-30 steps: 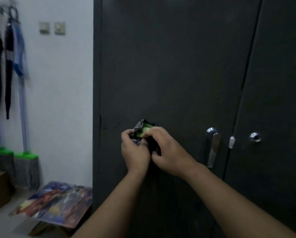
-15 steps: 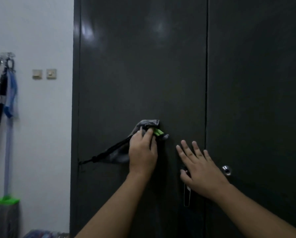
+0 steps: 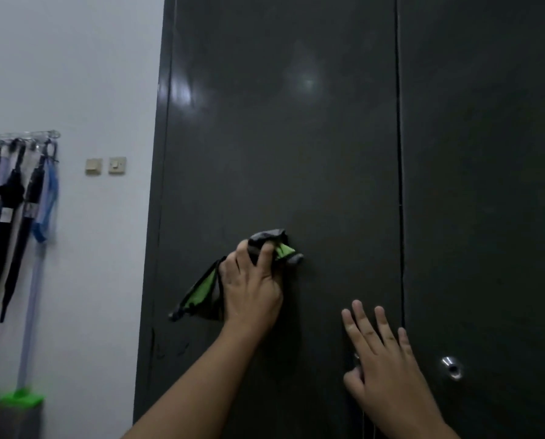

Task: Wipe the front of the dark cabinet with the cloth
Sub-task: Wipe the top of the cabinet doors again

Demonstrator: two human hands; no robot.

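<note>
Fingers [image 3: 264,258] of the left hand [image 3: 252,286] are curled over the grey and green cloth [image 3: 269,236], which is pressed bunched against the left door of the dark cabinet [image 3: 296,122]. A loose end is seen trailing down to the left of the wrist. The right hand [image 3: 382,359] is laid on the same door near the seam, with fingers straight and spread and nothing held. A metal lock [image 3: 451,369] is set in the right door. Umbrellas [image 3: 11,217] are hung on the wall at far left.
</note>
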